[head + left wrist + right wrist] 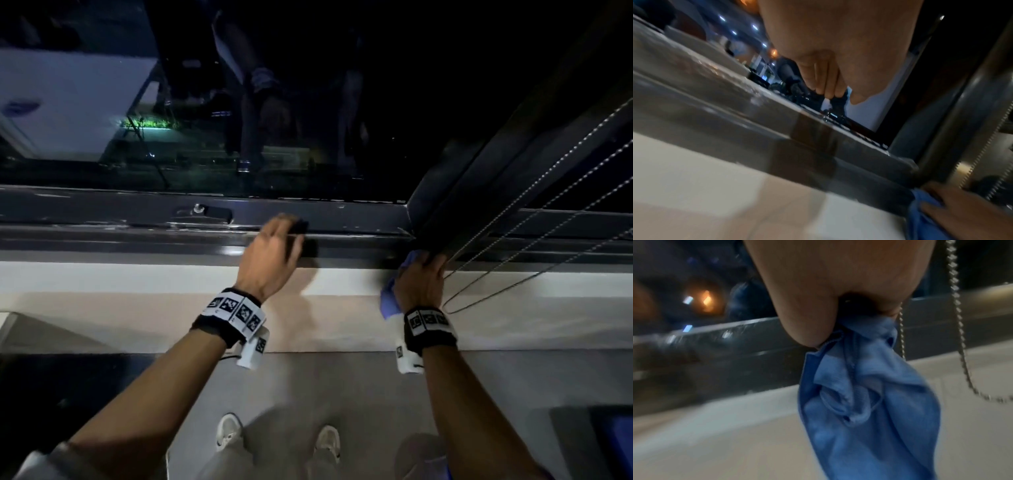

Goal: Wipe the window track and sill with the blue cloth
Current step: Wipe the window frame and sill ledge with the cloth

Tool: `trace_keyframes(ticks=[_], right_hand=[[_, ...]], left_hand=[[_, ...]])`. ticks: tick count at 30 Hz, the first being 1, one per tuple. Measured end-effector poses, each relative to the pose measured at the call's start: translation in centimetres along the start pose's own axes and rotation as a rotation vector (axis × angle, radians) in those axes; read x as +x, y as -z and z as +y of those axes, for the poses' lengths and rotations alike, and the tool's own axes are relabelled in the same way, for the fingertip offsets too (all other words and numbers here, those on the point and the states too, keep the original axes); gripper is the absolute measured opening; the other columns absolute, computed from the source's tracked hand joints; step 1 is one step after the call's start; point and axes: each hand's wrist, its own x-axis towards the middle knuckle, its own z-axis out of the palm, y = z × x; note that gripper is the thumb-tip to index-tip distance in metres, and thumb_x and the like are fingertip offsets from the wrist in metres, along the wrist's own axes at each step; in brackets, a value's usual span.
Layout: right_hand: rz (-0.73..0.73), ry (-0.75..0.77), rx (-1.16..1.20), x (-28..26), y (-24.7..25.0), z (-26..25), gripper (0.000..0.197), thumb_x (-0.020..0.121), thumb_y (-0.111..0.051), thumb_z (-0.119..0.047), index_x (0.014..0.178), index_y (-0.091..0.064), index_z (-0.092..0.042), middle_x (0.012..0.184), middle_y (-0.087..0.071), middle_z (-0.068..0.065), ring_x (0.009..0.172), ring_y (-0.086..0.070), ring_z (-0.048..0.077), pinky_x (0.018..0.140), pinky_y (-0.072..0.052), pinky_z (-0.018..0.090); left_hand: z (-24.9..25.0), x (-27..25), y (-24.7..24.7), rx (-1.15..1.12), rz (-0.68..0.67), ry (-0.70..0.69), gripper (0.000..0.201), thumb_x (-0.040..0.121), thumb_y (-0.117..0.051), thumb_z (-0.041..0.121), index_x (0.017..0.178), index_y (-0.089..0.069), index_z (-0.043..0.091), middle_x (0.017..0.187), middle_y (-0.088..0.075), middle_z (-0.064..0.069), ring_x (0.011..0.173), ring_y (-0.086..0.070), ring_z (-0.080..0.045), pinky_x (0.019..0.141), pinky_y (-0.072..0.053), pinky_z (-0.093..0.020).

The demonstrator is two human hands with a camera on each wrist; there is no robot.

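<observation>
Dark metal window track point(137, 236) above pale sill point(137, 277); right hand point(419, 284) clutches crumpled blue cloth point(390, 301) at track corner; left hand point(270, 253) over track, fingers loosely curled, grasping nothing.

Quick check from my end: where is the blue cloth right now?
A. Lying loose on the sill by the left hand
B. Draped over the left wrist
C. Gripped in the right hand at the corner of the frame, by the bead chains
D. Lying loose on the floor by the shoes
C: the right hand grips the blue cloth at the corner of the dark window track, with the bead chains just beside it.
</observation>
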Motion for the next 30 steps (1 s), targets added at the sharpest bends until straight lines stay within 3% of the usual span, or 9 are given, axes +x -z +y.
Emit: trace_keyframes(ticks=[2,6,10,12,14,19,24,27,30], right_hand=[[-0.072,-0.003,-0.020,0.5,0.2,0.9,0.049,0.086,-0.068,-0.006,0.129,-0.051,0.009,0.123,-0.051,0.035,0.102,-0.060,0.054,0.083,-0.054,0.053],[-0.068,0.103,-0.084,2.0,2.0,2.3,0.036,0.090,-0.056,-0.008,0.123,-0.058,0.005,0.123,-0.055,0.028,0.112,-0.055,0.046,0.094,-0.048,0.045],[-0.035,0.099,-0.057,1.2,1.3,3.0,0.044,0.095,-0.048,-0.005,0.138,-0.049,0.005,0.134,-0.051,0.028,0.122,-0.052,0.047,0.104,-0.044,0.047],[-0.076,0.102,0.004,0.2,1.5,3.1,0.045,0.096,-0.053,-0.001,0.140,-0.044,0.008,0.139,-0.049,0.024,0.124,-0.051,0.043,0.104,-0.039,0.036],[-0.126,0.124,0.018,0.0,2.1,3.3,0.023,0.098,-0.053,0.000,0.120,-0.052,0.006,0.126,-0.049,0.017,0.111,-0.053,0.036,0.089,-0.033,0.022],[0.019,0.169,0.042,1.2,2.6,3.0,0.035,0.096,-0.045,-0.006,0.128,-0.057,0.003,0.126,-0.049,0.023,0.110,-0.052,0.039,0.090,-0.049,0.050],[-0.224,0.111,-0.034,1.0,3.2,3.0,0.037,0.100,-0.042,-0.020,0.119,-0.071,-0.008,0.121,-0.054,0.015,0.104,-0.049,0.033,0.083,-0.044,0.040],[-0.112,0.176,-0.074,1.4,5.4,2.1,0.031,0.102,-0.057,-0.025,0.120,-0.065,-0.001,0.127,-0.050,0.018,0.098,-0.064,0.037,0.076,-0.045,0.033],[0.066,0.273,-0.021,0.0,6.9,2.3,0.037,0.095,-0.065,-0.014,0.130,-0.061,-0.004,0.121,-0.050,0.015,0.090,-0.066,0.039,0.072,-0.053,0.038]], left_hand=[[1.2,-0.8,-3.2,-0.002,-0.055,-0.011,0.034,0.106,-0.055,0.030,0.136,-0.059,0.014,0.138,-0.061,-0.011,0.120,-0.064,-0.034,0.093,-0.059,-0.050],[3.6,-2.3,-8.5,0.018,-0.026,0.006,0.045,0.105,-0.056,0.026,0.147,-0.053,0.011,0.158,-0.046,-0.011,0.155,-0.032,-0.036,0.121,-0.042,-0.049],[5.8,-2.4,-11.0,0.075,0.004,0.006,0.066,0.100,-0.060,0.019,0.161,-0.035,0.008,0.171,-0.028,-0.010,0.162,-0.016,-0.034,0.131,-0.021,-0.052],[6.1,-2.2,-11.8,0.111,-0.027,0.000,0.073,0.099,-0.063,0.018,0.163,-0.030,0.008,0.173,-0.024,-0.011,0.162,-0.016,-0.031,0.131,-0.018,-0.052],[6.0,-2.2,-12.1,0.113,-0.041,0.017,0.076,0.097,-0.065,0.015,0.164,-0.028,0.010,0.174,-0.022,-0.009,0.162,-0.017,-0.030,0.131,-0.019,-0.051],[6.3,-2.4,-12.2,0.106,-0.031,0.035,0.083,0.091,-0.066,0.001,0.165,-0.029,0.011,0.174,-0.023,-0.006,0.160,-0.020,-0.031,0.116,-0.045,-0.058],[5.9,-2.3,-12.0,0.141,-0.067,0.023,0.088,0.089,-0.064,-0.003,0.166,-0.025,0.014,0.176,-0.019,-0.001,0.158,-0.023,-0.030,0.111,-0.050,-0.057],[5.8,-2.4,-12.1,0.141,-0.080,0.027,0.089,0.088,-0.063,-0.005,0.167,-0.024,0.014,0.176,-0.016,0.000,0.159,-0.022,-0.030,0.111,-0.049,-0.057],[5.7,-2.3,-12.3,0.125,-0.073,0.029,0.088,0.088,-0.059,-0.007,0.166,-0.025,0.015,0.176,-0.016,0.001,0.161,-0.019,-0.028,0.113,-0.048,-0.056]])
